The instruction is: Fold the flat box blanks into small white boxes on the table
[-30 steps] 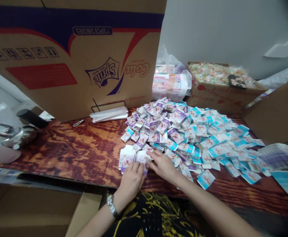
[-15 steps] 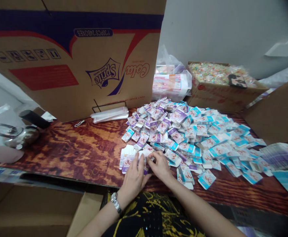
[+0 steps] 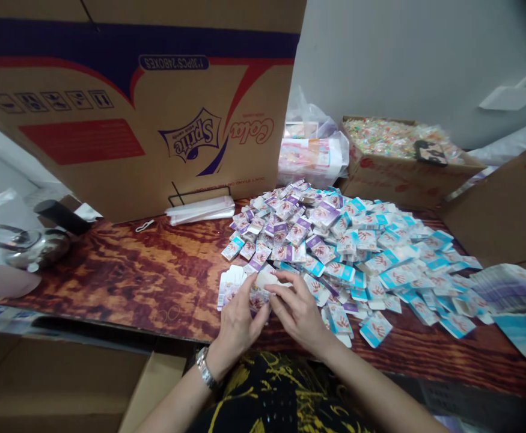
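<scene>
Soft, muted light here, a gleam on the metal kettle [image 3: 51, 248]! Right-hand corners sink dark; small cartons [image 3: 348, 242] look slightly blurred, perhaps.

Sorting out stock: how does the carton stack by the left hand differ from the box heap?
The carton stack is small; the box heap is far larger. The carton stack lies lined up, while the box heap is jumbled at many angles. The box heap shows bright blue bands; none plainly shows on the carton stack. Both bear print.
</scene>
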Demonstrator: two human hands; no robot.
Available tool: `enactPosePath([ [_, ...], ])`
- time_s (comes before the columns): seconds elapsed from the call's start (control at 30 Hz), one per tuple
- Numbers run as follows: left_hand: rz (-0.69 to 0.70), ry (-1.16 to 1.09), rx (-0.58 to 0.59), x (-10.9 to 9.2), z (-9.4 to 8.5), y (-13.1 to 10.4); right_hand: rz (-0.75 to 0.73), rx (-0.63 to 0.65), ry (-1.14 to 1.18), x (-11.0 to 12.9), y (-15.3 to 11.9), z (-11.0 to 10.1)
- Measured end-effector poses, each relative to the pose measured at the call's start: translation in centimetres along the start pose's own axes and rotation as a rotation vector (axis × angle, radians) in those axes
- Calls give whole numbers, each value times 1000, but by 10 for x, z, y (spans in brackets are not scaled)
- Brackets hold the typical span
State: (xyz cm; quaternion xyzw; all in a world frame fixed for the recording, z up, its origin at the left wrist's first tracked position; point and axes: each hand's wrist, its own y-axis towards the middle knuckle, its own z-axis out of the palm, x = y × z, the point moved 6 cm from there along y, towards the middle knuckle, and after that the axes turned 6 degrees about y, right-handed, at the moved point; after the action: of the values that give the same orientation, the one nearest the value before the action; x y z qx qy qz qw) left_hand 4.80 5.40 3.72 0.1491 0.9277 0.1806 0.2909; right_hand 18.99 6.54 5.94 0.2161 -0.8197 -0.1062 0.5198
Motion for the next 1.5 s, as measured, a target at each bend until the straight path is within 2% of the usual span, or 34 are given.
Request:
enactPosePath([
  [0.1, 63, -43, 9, -3, -1, -1, 56, 79, 107, 0, 2, 3],
  [0.27, 133, -13, 67, -5, 1, -3, 366, 69, 470, -10, 11, 3],
  [0.33, 168, 10, 84, -7, 1, -2, 417, 110, 538, -11, 15, 6],
  [0.43, 162, 27, 50, -9, 0, -2, 449, 159, 537, -10, 19, 10],
  [0.53, 117, 56, 16, -9, 0, -3, 402, 100, 360, -6, 22, 5],
  [0.63, 86, 107, 22, -10, 3, -3, 223, 64, 161, 11, 22, 2],
  [0.77, 19, 105, 31, -7, 5, -3, 71, 58, 98, 27, 10, 11],
  [0.9, -16, 86, 75, -6, 7, -4, 137, 83, 177, 13, 0, 20],
  [0.97, -16, 94, 99, -7, 6, -2, 184, 187, 241, 1, 6, 24],
  [1.03, -2, 90, 67, -9, -3, 2, 248, 264, 295, -11, 24, 22],
  [1.07, 7, 84, 18, -10, -9, 4, 290, 244, 332, -17, 37, 15],
  [1.1, 11, 81, -46, -11, -16, 5, 338, 160, 386, -23, 52, 4],
  [1.17, 36, 91, -147, -12, -25, 6, 383, -138, 569, -32, 79, -25],
  [1.23, 101, 123, -99, -12, -20, 3, 355, -310, 642, -36, 92, -45],
  [1.27, 139, 146, -27, -12, -12, 0, 337, -322, 607, -36, 92, -49],
  [1.33, 188, 200, 137, -9, 7, -9, 292, -166, 398, -37, 79, -40],
  [1.43, 172, 280, 285, -2, 29, -22, 195, 298, -87, -44, 33, 5],
  [1.5, 145, 308, 336, 2, 38, -26, 222, 397, -394, -57, 3, 26],
])
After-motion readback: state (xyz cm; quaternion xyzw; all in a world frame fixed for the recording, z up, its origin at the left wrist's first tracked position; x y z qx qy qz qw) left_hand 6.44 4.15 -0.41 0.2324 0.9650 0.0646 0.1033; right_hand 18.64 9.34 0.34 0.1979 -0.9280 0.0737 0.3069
